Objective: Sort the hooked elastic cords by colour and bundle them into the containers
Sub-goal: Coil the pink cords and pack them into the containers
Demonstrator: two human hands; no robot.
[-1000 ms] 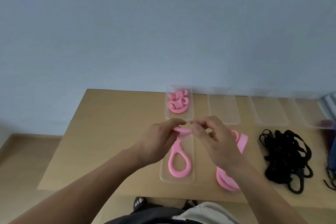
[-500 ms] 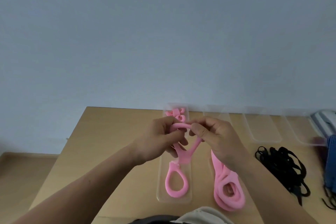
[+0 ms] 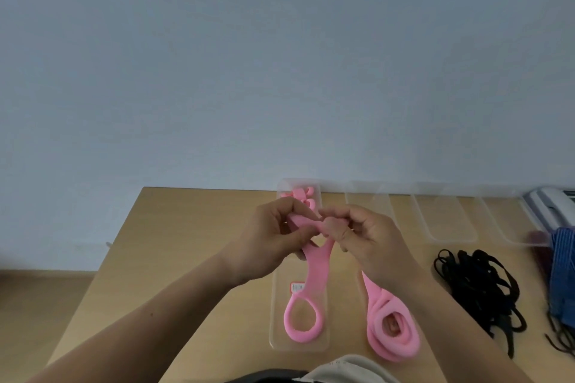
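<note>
My left hand [image 3: 267, 239] and my right hand [image 3: 364, 239] both pinch the upper end of a pink elastic cord [image 3: 314, 277] above the table. Its lower loop lies in a clear container [image 3: 277, 314] near the front edge. Behind my hands a bundled pink cord [image 3: 300, 194] sits in the far end of a clear container. Another pile of pink cords [image 3: 392, 326] lies on the table under my right forearm. A tangle of black cords [image 3: 479, 286] lies further right.
Three clear containers [image 3: 448, 218] stand in a row along the wall side of the wooden table [image 3: 186, 227]. Blue cords [image 3: 563, 274] and a white object [image 3: 550, 202] sit at the right edge. The floor shows at left.
The camera has tilted up a little, so the table sits lower in view. My hands stayed together on the pink cord's top end, fingers working it; the lower loop stayed in the container.
</note>
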